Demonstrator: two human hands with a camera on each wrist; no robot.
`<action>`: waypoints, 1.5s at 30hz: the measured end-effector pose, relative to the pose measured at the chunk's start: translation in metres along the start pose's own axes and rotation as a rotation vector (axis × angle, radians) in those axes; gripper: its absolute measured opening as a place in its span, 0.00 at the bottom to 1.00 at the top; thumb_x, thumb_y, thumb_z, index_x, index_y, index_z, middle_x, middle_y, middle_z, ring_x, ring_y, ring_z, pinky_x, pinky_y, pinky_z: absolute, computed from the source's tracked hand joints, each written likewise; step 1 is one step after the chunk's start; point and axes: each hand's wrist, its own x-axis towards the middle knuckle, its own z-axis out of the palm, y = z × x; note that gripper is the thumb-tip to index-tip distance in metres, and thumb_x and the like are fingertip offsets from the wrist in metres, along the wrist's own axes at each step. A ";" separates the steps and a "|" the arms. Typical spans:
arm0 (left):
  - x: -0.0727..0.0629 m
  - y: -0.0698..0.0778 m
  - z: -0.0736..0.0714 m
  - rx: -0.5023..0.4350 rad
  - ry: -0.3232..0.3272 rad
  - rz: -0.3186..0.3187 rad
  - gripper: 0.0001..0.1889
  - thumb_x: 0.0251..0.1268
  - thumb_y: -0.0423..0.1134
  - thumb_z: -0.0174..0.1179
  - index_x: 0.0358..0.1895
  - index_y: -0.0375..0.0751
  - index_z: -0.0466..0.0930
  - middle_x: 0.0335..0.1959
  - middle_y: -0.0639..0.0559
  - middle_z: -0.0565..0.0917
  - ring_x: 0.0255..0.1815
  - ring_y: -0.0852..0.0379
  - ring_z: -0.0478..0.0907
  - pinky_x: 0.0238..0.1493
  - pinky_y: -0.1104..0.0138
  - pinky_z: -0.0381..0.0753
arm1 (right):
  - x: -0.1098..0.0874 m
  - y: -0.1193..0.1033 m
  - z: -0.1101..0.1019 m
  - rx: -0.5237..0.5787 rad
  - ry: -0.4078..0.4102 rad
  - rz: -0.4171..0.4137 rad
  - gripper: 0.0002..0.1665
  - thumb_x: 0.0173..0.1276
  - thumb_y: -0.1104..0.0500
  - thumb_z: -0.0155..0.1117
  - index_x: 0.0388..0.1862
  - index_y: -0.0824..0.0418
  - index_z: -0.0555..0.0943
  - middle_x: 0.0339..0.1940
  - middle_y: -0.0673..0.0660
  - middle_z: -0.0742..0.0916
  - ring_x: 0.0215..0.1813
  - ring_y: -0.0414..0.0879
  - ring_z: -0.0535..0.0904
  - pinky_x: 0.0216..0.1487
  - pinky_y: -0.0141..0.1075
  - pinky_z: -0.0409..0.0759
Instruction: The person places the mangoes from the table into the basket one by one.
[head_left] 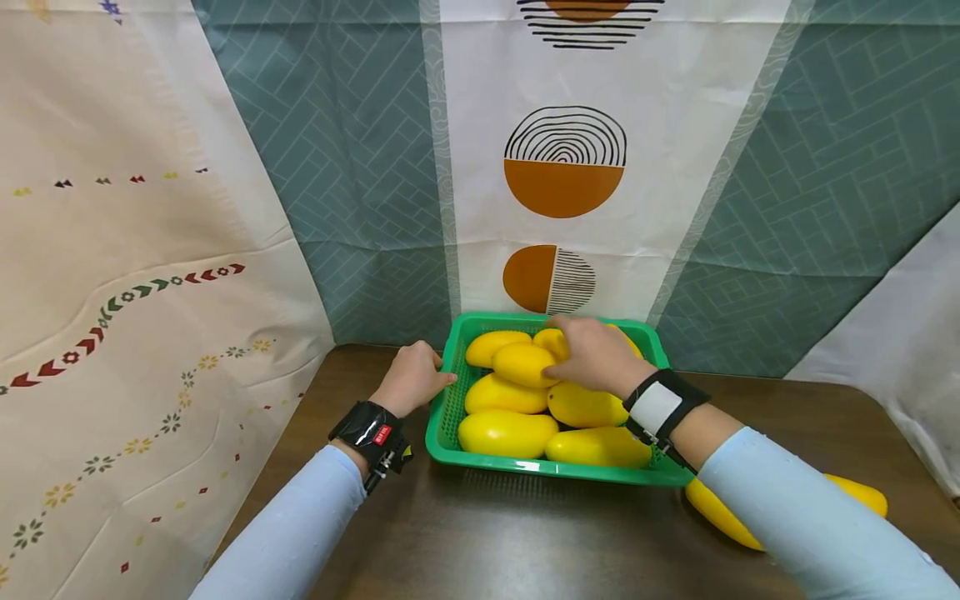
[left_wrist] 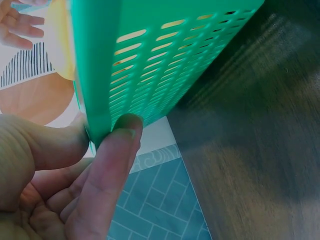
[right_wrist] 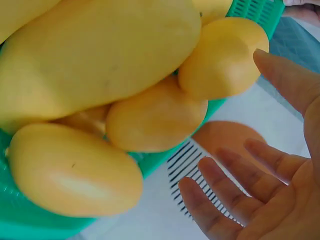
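A green plastic basket (head_left: 540, 469) with slotted walls stands on the table, filled with several yellow mangoes (head_left: 508, 433). My left hand (head_left: 412, 379) pinches its left rim; in the left wrist view the thumb lies at the rim and a finger (left_wrist: 107, 170) presses the slotted outer wall. Over the back of the pile hovers my right hand (head_left: 596, 354), fingers spread and holding nothing. In the right wrist view its thumb tip (right_wrist: 261, 57) overlaps the edge of one mango (right_wrist: 225, 60), while the other fingers extend beside the pile. The hand hides part of the back mangoes in the head view.
More yellow mango (head_left: 723, 512) lies on the dark wooden table (head_left: 510, 542) right of the basket, partly hidden by my right forearm. A patterned cloth (head_left: 360, 167) hangs close behind the basket. Pale embroidered fabric (head_left: 150, 400) borders the table's left side.
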 end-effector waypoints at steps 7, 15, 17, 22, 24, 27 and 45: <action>0.000 -0.001 0.001 0.002 -0.001 0.010 0.22 0.58 0.45 0.65 0.09 0.42 0.71 0.11 0.55 0.65 0.12 0.53 0.79 0.13 0.72 0.72 | -0.021 0.020 -0.010 -0.005 0.052 -0.029 0.44 0.53 0.41 0.70 0.65 0.59 0.68 0.61 0.58 0.78 0.56 0.53 0.78 0.52 0.50 0.78; 0.001 -0.002 0.002 -0.006 0.000 0.018 0.20 0.58 0.44 0.64 0.11 0.41 0.75 0.08 0.57 0.58 0.14 0.50 0.80 0.13 0.71 0.73 | -0.047 0.050 -0.022 -0.019 0.051 0.052 0.45 0.55 0.35 0.65 0.65 0.58 0.68 0.58 0.60 0.79 0.54 0.55 0.78 0.48 0.53 0.78; 0.001 -0.002 0.002 -0.007 -0.005 0.019 0.20 0.59 0.44 0.64 0.11 0.41 0.75 0.08 0.58 0.58 0.14 0.50 0.80 0.13 0.71 0.74 | -0.054 0.060 -0.024 -0.023 0.052 0.080 0.46 0.55 0.33 0.63 0.65 0.59 0.68 0.59 0.61 0.79 0.55 0.56 0.77 0.47 0.54 0.78; 0.002 -0.002 0.001 0.011 0.008 0.027 0.24 0.58 0.45 0.64 0.08 0.43 0.67 0.10 0.58 0.55 0.10 0.54 0.77 0.13 0.72 0.71 | -0.073 0.090 -0.028 -0.050 0.047 0.126 0.50 0.55 0.29 0.60 0.66 0.61 0.66 0.61 0.65 0.77 0.55 0.60 0.77 0.42 0.54 0.79; 0.002 -0.001 0.000 0.018 0.012 0.025 0.25 0.58 0.45 0.64 0.08 0.44 0.66 0.10 0.58 0.55 0.09 0.55 0.75 0.13 0.72 0.70 | -0.082 0.101 -0.029 -0.057 0.042 0.143 0.53 0.53 0.26 0.58 0.66 0.62 0.65 0.61 0.66 0.76 0.55 0.62 0.77 0.41 0.54 0.79; 0.002 -0.001 0.000 0.029 0.009 0.020 0.23 0.58 0.45 0.64 0.09 0.43 0.69 0.10 0.57 0.56 0.09 0.57 0.74 0.13 0.73 0.69 | -0.097 0.118 -0.028 -0.058 0.031 0.169 0.55 0.52 0.25 0.57 0.66 0.64 0.66 0.61 0.69 0.76 0.54 0.64 0.76 0.41 0.55 0.79; 0.001 0.001 0.001 -0.009 -0.011 -0.001 0.13 0.59 0.44 0.64 0.27 0.36 0.84 0.11 0.54 0.69 0.10 0.55 0.77 0.15 0.70 0.75 | -0.164 0.154 0.000 0.065 -0.106 0.208 0.57 0.49 0.27 0.63 0.64 0.69 0.67 0.59 0.73 0.75 0.56 0.69 0.73 0.46 0.60 0.76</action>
